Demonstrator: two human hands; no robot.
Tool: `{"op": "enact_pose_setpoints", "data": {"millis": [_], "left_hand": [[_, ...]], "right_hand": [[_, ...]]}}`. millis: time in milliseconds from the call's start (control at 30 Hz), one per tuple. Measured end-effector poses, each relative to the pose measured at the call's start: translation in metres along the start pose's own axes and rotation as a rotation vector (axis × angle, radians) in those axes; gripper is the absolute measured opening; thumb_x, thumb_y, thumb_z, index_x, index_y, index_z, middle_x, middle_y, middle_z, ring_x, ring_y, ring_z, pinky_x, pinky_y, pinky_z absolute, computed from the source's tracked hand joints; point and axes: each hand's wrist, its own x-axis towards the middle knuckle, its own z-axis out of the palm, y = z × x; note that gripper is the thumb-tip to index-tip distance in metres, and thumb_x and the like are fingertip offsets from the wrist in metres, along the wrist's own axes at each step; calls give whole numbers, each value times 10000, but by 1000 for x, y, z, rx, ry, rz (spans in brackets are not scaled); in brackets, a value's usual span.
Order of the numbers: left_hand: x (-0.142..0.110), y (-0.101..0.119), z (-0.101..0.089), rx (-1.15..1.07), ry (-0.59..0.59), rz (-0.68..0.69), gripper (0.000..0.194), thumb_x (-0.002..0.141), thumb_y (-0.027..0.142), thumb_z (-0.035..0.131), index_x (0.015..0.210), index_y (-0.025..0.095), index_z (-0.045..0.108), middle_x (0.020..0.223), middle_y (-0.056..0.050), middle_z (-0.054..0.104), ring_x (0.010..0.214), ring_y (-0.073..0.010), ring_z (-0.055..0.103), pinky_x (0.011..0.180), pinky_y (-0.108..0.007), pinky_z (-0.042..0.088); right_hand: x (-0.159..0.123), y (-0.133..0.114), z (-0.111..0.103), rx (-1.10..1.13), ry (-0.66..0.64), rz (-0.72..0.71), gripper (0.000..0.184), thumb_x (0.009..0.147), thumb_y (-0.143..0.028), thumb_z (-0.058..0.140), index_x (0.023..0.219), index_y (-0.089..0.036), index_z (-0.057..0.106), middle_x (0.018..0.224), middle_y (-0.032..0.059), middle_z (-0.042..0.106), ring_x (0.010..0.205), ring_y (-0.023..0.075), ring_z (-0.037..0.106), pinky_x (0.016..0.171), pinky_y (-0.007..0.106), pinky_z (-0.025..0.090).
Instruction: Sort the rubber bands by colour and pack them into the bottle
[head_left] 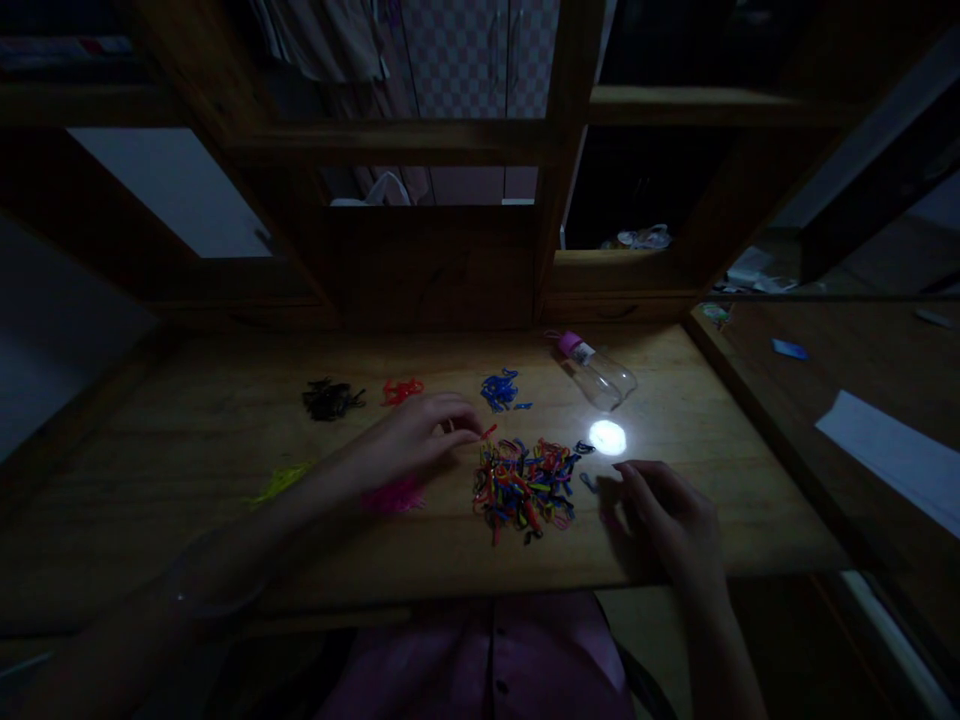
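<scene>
My left hand (424, 435) is closed in a pinch on a small red rubber band (489, 432), just above the far left edge of a mixed pile of coloured rubber bands (525, 485). To the right of that pile, my right hand (667, 515) has thumb and forefinger together; whatever is at their tips is too small and dark to make out. Sorted heaps lie around: black bands (330, 398), red bands (403, 390), blue bands (500, 390), yellow bands (283, 482) and pink bands (394, 495). My left forearm partly covers the yellow and pink heaps.
A clear bottle with a purple cap (596, 372) lies on its side on the wooden desk (187, 400). A bright spot of light (607, 437) falls near it. Wooden shelves (435, 140) rise behind. White paper (892, 455) lies on the surface at right.
</scene>
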Motion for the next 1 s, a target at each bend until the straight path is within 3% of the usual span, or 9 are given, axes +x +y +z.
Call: {"op": "enact_pose_setpoints", "data": {"millis": [200, 333, 733, 1000], "left_hand": [[10, -18, 22, 119, -47, 148, 208, 975, 253, 472, 1091, 218, 641, 1072, -63, 624, 983, -191, 577, 850, -306, 440], [16, -30, 28, 177, -70, 188, 165, 972, 236, 475, 1023, 211, 629, 1046, -59, 576, 932, -180, 547, 778, -282, 424], [20, -30, 22, 117, -84, 266, 64, 957, 215, 514, 979, 201, 572, 976, -44, 572, 892, -177, 526, 772, -291, 423], [20, -36, 22, 109, -194, 342, 148, 982, 219, 462, 1039, 210, 598, 1022, -64, 573, 960, -188, 525, 839, -306, 424]], "right_hand": [[0, -1, 1, 3, 9, -9, 257, 894, -430, 606, 904, -199, 720, 784, 26, 716, 712, 181, 664, 621, 255, 485], [0, 0, 1, 17, 4, -1, 244, 891, -422, 612, 913, -203, 718, 760, 16, 706, 676, 167, 649, 607, 249, 481], [0, -1, 2, 54, -6, 17, 249, 880, -433, 626, 902, -202, 716, 801, 21, 716, 729, 174, 660, 643, 247, 480], [0, 0, 2, 35, -1, 26, 248, 884, -430, 620, 912, -203, 717, 774, 14, 713, 684, 166, 652, 618, 247, 476]]}}
